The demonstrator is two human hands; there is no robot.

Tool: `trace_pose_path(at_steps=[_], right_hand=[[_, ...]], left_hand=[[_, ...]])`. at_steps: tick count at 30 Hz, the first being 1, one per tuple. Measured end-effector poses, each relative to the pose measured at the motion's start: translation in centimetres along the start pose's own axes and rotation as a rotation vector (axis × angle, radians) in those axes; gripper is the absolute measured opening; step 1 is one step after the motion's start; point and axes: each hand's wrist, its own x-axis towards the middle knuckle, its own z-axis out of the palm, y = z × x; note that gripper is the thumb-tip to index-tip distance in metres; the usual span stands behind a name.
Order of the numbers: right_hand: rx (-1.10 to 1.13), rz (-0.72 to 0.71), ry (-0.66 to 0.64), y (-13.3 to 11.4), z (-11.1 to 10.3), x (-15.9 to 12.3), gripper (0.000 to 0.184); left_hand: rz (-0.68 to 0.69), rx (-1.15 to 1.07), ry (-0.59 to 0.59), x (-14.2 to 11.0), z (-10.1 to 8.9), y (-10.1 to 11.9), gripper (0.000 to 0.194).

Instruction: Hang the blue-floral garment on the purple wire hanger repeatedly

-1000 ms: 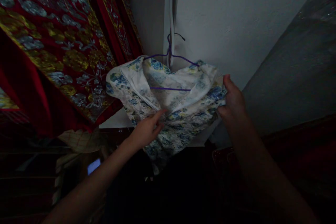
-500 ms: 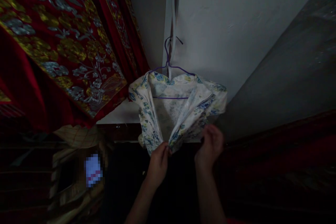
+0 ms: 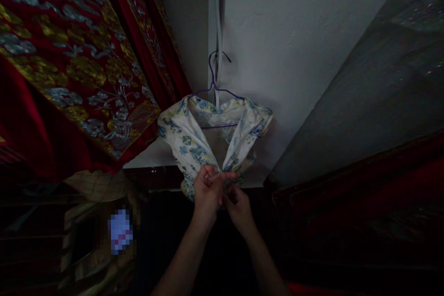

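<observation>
A short-sleeved white garment [image 3: 185,141] with blue and yellow flowers hangs on a purple wire hanger [image 3: 213,87], its front parted in a V with a zipper-like edge along each side. At the bottom of the V, my left hand [image 3: 208,192] is closed on the garment's front, some fingers bent and one pointing right. Just below and to the right, my right hand [image 3: 238,206] pinches at the same front edge, close against the left. What exactly lies between the fingertips is hidden. The garment's lower part is lost in shadow behind my hands.
The hanger hooks onto a nail [image 3: 227,57] in the pale wall [image 3: 277,32], beside a white cable [image 3: 219,18]. Red cloth with gold and silver embroidery [image 3: 86,69] hangs at the left. Below it stands a wooden frame [image 3: 72,231]. Dark red furniture [image 3: 347,185] fills the lower right.
My right hand has come in from the right to the garment's front, beside my left hand. The left hand has shifted its fingers. The view has moved slightly.
</observation>
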Motion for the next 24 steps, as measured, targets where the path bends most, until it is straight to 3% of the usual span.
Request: trace_pose_path(at_steps=[3, 6, 9, 12, 14, 15, 18, 20, 22, 24], right_hand=[[0.047, 0.106, -0.111, 1.2, -0.6, -0.2, 0.046], [0.114, 0.196, -0.202, 2.1, -1.8, 0.2, 0.052], [0.116, 0.220, -0.277, 2.2, -3.3, 1.3, 0.054], [0.031, 0.165, -0.337, 0.9, -4.8, 3.0, 0.050], [-0.014, 0.062, -0.327, -1.4, -5.6, 4.5, 0.040], [-0.017, -0.002, -0.306, -3.1, -5.9, 5.3, 0.037], [0.013, -0.206, -0.267, -9.4, -5.9, 7.9, 0.053], [0.003, -0.411, -0.230, -13.7, -5.3, 9.6, 0.054], [-0.067, -0.575, -0.201, -17.1, -4.4, 11.2, 0.048], [-0.206, -0.684, -0.235, -19.0, -3.4, 12.4, 0.028]], left_hand=[[0.108, -0.078, -0.001, 3.5, 2.1, 5.8, 0.047], [0.177, -0.108, -0.127, 6.7, 4.6, 11.2, 0.042], [0.254, -0.105, -0.216, 8.0, 6.3, 13.8, 0.038], [0.297, -0.015, -0.255, 7.6, 6.8, 13.3, 0.035], [0.366, 0.079, -0.247, 7.0, 6.6, 12.3, 0.032], [0.401, 0.125, -0.241, 6.8, 6.5, 11.8, 0.030], [0.463, 0.233, -0.245, 6.5, 6.3, 11.0, 0.027], [0.489, 0.288, -0.266, 6.5, 6.1, 10.8, 0.024], [0.533, 0.353, -0.266, 6.5, 5.6, 10.7, 0.021], [0.597, 0.420, -0.236, 6.7, 4.7, 10.6, 0.020]])
